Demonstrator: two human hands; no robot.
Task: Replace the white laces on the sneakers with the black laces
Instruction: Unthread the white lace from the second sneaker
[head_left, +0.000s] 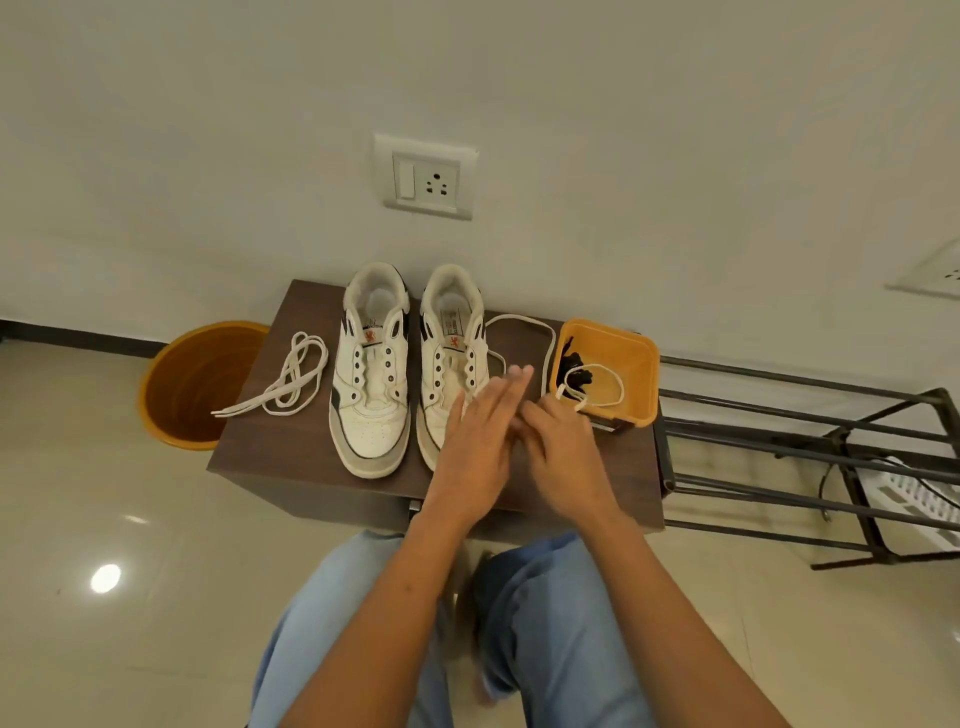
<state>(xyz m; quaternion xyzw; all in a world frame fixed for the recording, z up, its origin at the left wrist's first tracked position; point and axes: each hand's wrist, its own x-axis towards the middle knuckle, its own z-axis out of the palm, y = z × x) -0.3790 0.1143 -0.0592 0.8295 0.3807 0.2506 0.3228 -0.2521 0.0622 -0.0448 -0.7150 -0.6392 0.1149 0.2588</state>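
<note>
A dark brown wooden cabinet top (291, 441) carries two white low-top sneakers with black side panels. The left sneaker (370, 374) and the right sneaker (451, 358) stand side by side, toes toward the camera, heels toward the wall; their visible eyelets are unlaced. At 9 o'clock from the left sneaker, a loose white flat lace (291, 382) lies coiled on the cabinet top. A second white lace (524, 325) runs from 3 o'clock of the right sneaker into a square orange plastic tub (641, 374) at the cabinet's right edge. A bundle of black laces (571, 371) lies inside that tub.

The left hand (480, 431) has its fingers straight and together, covering the right sneaker's toe; whether it touches the shoe cannot be determined. The right hand (558, 441) lies just beside it, at 7 o'clock from the tub; motion blur obscures its fingers, so its grip cannot be determined.

A round orange bucket (195, 384) stands on the floor at the cabinet's 9 o'clock.
</note>
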